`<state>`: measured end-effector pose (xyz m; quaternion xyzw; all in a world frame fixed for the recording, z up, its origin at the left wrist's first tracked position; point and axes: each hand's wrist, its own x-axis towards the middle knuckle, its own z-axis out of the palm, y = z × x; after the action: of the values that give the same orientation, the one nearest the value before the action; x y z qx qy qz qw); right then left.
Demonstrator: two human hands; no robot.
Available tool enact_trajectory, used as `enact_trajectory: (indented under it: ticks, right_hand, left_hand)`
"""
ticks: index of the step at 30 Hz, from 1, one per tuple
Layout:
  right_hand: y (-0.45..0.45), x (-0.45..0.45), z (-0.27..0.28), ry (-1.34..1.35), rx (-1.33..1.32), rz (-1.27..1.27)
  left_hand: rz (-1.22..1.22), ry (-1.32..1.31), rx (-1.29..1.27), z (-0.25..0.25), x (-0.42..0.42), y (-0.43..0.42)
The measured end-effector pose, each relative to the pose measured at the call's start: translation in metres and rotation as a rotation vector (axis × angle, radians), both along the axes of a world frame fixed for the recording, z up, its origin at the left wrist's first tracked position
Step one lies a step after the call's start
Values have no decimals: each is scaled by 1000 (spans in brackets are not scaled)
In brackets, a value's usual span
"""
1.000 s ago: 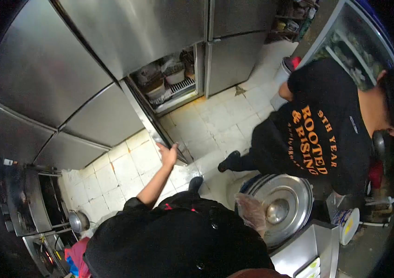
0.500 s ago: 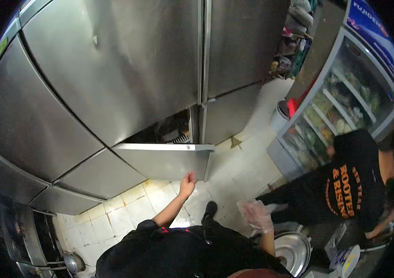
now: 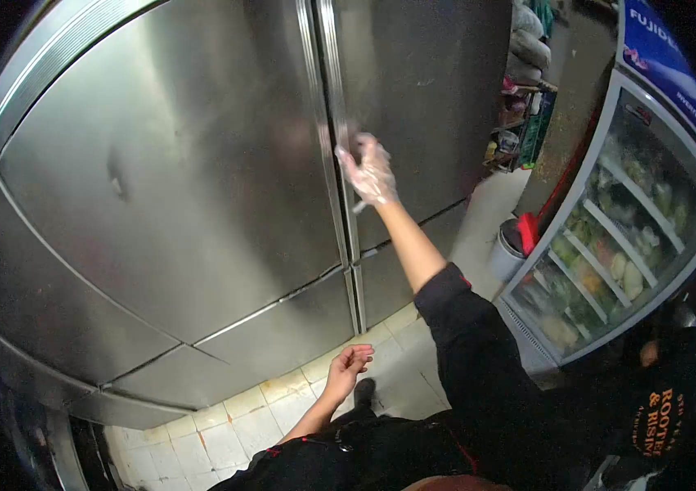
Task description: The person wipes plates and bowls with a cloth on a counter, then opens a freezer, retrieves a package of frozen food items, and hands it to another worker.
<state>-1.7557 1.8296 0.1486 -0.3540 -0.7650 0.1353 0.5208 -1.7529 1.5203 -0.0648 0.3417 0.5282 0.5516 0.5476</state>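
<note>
A plastic glove covers my right hand (image 3: pixel 372 172), which is raised to the vertical door edge (image 3: pixel 338 192) of the tall steel refrigerator (image 3: pixel 201 155). Its thumb stands apart from the fingers, and nothing shows in its grasp. Whether the fingertips touch the door is hard to make out. Lower down, my bare left hand (image 3: pixel 348 373) hovers in front of the closed lower door (image 3: pixel 282 335), its fingers loosely bent and holding nothing.
To the right stands a glass-door display fridge (image 3: pixel 610 245) with vegetables on its shelves. A bin (image 3: pixel 507 255) with a red item sits beside it. A person in a black printed shirt (image 3: pixel 651 421) is close on my right. Pale tiles (image 3: pixel 242 438) cover the floor.
The lower refrigerator door has swung from ajar to closed. My gloved right hand has risen from low on the right to the upper doors. My left hand has dropped slightly.
</note>
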Motion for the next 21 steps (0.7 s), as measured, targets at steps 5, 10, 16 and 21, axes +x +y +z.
enact_trajectory:
  ticks: [5, 10, 16, 21]
  right_hand:
    - [9, -26, -2, -66, -37, 71]
    - [-53, 89, 8, -84, -200, 199]
    - [-122, 318, -63, -79, -69, -642]
    - [-84, 462, -76, -58, 191, -1046]
  left_hand:
    - [206, 281, 214, -4, -35, 68]
    - [506, 671, 570, 56, -84, 128]
    - [546, 896, 873, 92, -113, 177]
    - [534, 916, 1102, 115, -107, 230]
